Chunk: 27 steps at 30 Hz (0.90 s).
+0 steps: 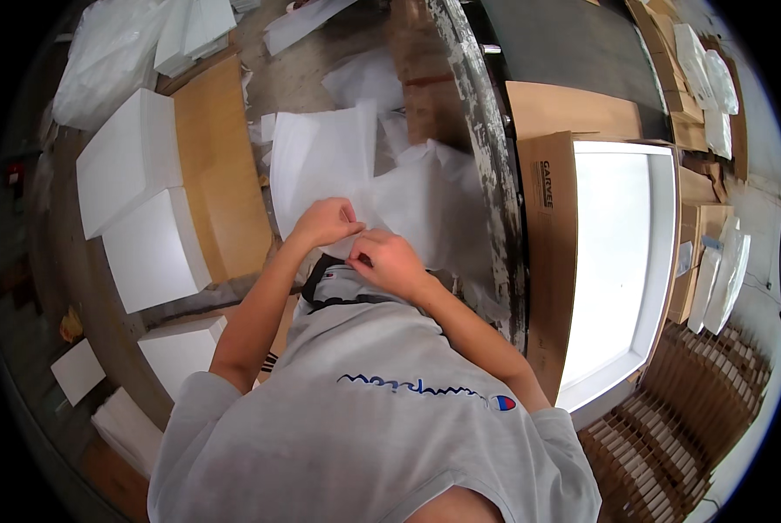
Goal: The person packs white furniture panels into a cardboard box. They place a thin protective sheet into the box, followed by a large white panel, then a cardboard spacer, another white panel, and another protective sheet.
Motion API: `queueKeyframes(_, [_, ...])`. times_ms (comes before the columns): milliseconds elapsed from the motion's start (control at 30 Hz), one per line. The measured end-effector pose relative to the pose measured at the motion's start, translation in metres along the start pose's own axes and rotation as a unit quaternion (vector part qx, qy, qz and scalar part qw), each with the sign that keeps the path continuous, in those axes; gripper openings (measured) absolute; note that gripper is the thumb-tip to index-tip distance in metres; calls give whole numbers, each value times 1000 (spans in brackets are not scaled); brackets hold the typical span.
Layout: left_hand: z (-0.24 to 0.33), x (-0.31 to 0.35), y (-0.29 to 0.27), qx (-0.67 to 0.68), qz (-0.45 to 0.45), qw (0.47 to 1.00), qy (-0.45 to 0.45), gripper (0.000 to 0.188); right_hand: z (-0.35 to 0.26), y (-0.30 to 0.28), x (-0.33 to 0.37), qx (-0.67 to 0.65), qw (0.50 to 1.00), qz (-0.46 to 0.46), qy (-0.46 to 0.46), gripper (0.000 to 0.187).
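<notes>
- Pinching white sheeting (415,205), left hand (328,223) and right hand (390,261) nearly meet before the waist, fingers curled.
- Right: 1 brown carton (551,261) holding a white panel (615,253).
- Left: white blocks (131,161).

At the right of the frame, a white rimmed panel (613,261) is being enclosed by an open cardboard box (549,261). Above, toward the upper right, a dark flat surface (573,52) is being edged by a rail with flaking paint (488,131). At the left, a brown cardboard sheet (220,166) is being flanked by white blocks (129,161); in the upper left, a bundle (103,70) is being covered by plastic. At the lower right, brown slatted stacks (661,436) are being shown, blurred, below pale wrapped packages (727,275).
</notes>
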<state>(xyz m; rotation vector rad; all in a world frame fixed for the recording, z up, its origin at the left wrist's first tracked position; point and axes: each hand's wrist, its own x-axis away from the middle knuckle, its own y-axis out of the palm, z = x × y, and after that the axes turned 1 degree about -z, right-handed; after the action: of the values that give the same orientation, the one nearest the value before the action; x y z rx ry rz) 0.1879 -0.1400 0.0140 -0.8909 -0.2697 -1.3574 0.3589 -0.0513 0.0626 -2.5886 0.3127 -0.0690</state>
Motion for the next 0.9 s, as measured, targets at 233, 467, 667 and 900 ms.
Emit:
queueKeyframes(233, [-10, 34, 25, 305, 45, 948, -82, 16, 32, 18, 40, -218, 961, -36, 168, 15])
queueKeyframes(467, [-11, 47, 38, 474, 196, 858, -25, 12, 91, 13, 62, -368, 846, 154, 353, 6])
queueKeyframes(667, [-48, 42, 12, 660, 194, 726, 15, 15, 127, 4, 28, -490, 737, 342, 316, 7])
queueKeyframes(900, [-87, 28, -83, 672, 212, 703, 96, 30, 133, -32, -70, -487, 683, 477, 261, 14])
